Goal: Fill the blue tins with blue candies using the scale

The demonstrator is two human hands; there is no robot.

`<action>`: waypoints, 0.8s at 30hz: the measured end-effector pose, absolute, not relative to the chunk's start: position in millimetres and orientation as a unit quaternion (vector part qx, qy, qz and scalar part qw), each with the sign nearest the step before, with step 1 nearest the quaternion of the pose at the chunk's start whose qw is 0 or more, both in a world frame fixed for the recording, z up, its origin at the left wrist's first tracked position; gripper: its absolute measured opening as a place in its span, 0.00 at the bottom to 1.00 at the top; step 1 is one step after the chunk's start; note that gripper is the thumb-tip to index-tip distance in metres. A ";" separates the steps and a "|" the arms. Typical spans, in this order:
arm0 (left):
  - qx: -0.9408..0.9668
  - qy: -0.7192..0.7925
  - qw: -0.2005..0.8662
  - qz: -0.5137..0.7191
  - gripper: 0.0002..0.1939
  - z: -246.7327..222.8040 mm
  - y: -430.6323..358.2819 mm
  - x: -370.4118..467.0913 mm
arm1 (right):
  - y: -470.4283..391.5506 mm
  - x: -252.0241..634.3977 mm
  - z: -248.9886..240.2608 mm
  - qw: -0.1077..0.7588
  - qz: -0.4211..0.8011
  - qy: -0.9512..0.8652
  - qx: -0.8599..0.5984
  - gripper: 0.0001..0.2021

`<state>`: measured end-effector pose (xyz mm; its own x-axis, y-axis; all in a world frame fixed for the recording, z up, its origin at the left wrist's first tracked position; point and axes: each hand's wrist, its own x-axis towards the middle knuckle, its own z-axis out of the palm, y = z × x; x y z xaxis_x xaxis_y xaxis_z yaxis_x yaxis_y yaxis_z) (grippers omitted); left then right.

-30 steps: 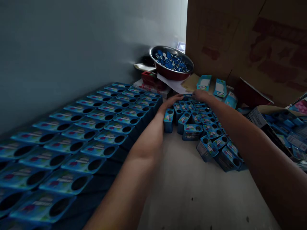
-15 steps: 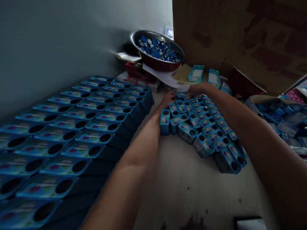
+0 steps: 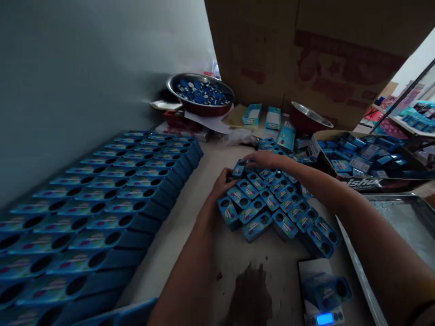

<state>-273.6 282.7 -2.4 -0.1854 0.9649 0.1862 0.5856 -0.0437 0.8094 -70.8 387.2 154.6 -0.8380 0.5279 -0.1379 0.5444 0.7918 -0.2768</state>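
Blue cartons point(image 3: 252, 210) with round holes stand clustered on a desk point(image 3: 180, 217), the left hand point(image 3: 224, 182) and right hand point(image 3: 263, 159) at their far-left side.
Fingers bend beside the cartons, their grip unclear; more cartons line up at left, one lies on a lit scale point(image 3: 310, 305), and blue discs point(image 3: 204, 93) fill a metal bowl point(image 3: 207, 110) behind.

Printed boxes point(image 3: 251, 210) blue with white lettering, dark round holes; bowl point(image 3: 204, 109) red outside, silver rim; cardboard point(image 3: 272, 54) brown, red print; scale display point(image 3: 325, 319) bright blue.
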 end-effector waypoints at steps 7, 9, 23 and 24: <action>0.593 0.671 0.216 0.388 0.20 84.8 359.5 -278.7 | 389.1 22.7 194.3 -0.014 -0.101 0.899 0.427 0.16; 0.624 0.662 0.200 0.364 0.20 101.4 416.2 -249.3 | 380.8 60.6 197.2 0.032 -0.079 0.875 0.476 0.14; 0.722 0.658 0.168 0.133 0.39 80.6 482.0 -178.6 | 289.9 125.0 148.0 0.047 -0.224 0.862 0.453 0.08; 0.727 0.651 0.169 0.137 0.40 79.7 478.8 -185.1 | 289.9 125.1 145.8 0.040 -0.230 0.855 0.464 0.07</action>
<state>-185.1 478.8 79.7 0.1139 0.9933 -0.0207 0.9008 -0.0944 0.4239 125.1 289.9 145.8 -0.5667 0.7744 -0.2813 0.8111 0.4645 -0.3555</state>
